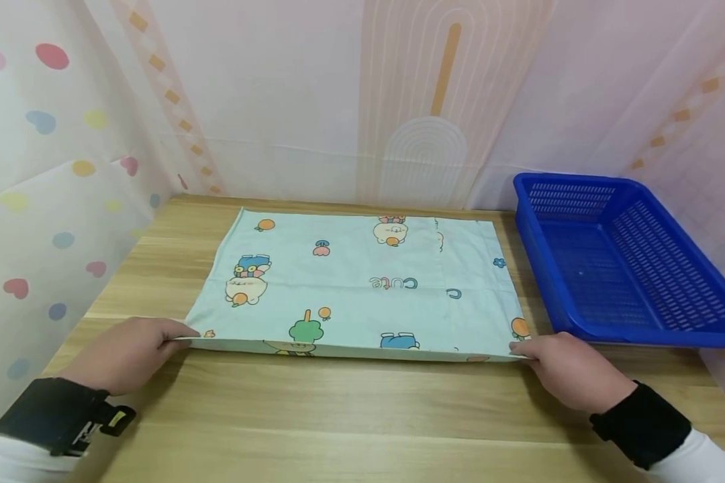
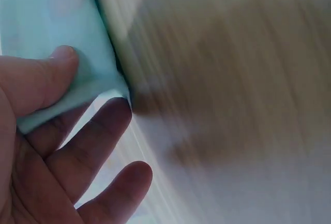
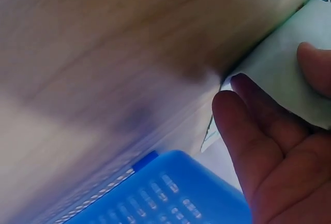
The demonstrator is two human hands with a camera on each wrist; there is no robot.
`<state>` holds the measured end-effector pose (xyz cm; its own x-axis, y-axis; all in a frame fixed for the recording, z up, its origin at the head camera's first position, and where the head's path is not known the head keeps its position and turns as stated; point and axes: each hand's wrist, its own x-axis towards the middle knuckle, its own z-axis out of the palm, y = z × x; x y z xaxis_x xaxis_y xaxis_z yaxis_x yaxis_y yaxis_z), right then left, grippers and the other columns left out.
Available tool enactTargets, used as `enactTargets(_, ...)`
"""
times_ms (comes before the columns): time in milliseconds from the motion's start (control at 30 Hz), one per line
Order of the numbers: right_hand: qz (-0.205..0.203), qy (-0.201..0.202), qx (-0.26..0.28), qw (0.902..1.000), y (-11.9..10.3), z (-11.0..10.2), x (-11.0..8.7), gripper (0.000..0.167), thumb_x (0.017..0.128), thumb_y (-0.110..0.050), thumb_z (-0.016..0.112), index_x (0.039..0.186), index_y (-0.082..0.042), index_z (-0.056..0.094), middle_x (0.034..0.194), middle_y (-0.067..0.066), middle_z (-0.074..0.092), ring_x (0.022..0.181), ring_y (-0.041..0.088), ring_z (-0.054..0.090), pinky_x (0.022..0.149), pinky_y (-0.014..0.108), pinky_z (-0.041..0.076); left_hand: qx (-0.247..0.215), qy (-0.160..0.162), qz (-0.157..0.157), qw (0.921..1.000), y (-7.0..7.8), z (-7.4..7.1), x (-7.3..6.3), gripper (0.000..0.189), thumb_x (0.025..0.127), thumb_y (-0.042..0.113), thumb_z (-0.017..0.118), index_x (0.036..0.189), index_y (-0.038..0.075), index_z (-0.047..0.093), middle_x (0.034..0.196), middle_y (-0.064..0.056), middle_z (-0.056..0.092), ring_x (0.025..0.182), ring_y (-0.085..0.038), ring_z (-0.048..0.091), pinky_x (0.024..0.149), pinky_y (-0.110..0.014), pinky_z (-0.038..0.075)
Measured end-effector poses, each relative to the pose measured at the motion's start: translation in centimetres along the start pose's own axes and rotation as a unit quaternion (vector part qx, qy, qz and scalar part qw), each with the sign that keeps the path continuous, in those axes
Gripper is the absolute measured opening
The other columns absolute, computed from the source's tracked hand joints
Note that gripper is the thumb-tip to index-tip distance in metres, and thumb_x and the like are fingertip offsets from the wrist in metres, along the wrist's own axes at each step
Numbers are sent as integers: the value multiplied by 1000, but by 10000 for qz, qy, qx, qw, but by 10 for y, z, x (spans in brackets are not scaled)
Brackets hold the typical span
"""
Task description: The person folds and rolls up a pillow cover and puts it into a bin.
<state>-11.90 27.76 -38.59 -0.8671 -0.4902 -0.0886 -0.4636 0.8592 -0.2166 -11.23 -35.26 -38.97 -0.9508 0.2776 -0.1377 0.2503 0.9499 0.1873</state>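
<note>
A light blue-green cloth [image 1: 338,282] with printed cartoon animals, oranges and lettering lies on the wooden table, folded into a wide rectangle with faint creases. My left hand [image 1: 134,352] pinches its near left corner between thumb and forefinger; in the left wrist view the thumb [image 2: 39,81] presses on top of the cloth [image 2: 57,22] while other fingers spread below. At the near right corner, my right hand [image 1: 574,372] pinches the cloth too, its thumb [image 3: 318,69] on top in the right wrist view. The near edge is slightly raised between both hands.
A blue plastic basket [image 1: 556,295] with slotted walls stands at the right, close to the cloth's right side. The wooden table [image 1: 350,422] extends toward me. Patterned curtains [image 1: 290,100] hang behind and at the left.
</note>
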Motion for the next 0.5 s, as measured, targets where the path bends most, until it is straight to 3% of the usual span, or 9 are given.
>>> enactTargets(167, 161, 28, 142, 9998, 2, 0, -1, 25, 94, -1, 73, 118, -7, 79, 114, 8, 80, 100, 24, 77, 83, 45, 62, -124, 14, -148, 9998, -11, -1, -3, 22, 100, 13, 69, 119, 12, 79, 112, -8, 79, 106, -34, 74, 92, -62, 56)
enactTargets(333, 258, 29, 222, 9994, 3, 0, -1, 26, 95, -1, 72, 119, -7, 79, 114, 8, 80, 100, 23, 76, 83, 45, 62, -454, 102, -437, 9980, -13, -3, -4, 19, 104, 16, 64, 118, 12, 75, 106, -5, 76, 96, -27, 70, 90, -61, 57)
enactTargets(500, 348, 85, 301, 9989, 3, 0, 0, 24, 95, -1, 72, 117, -7, 79, 107, 5, 80, 90, 14, 73, 77, 41, 63, -841, 260, -705, 9936, -13, -3, -3, 19, 106, 18, 63, 118, 9, 73, 109, -11, 74, 96, -29, 66, 91, -62, 55)
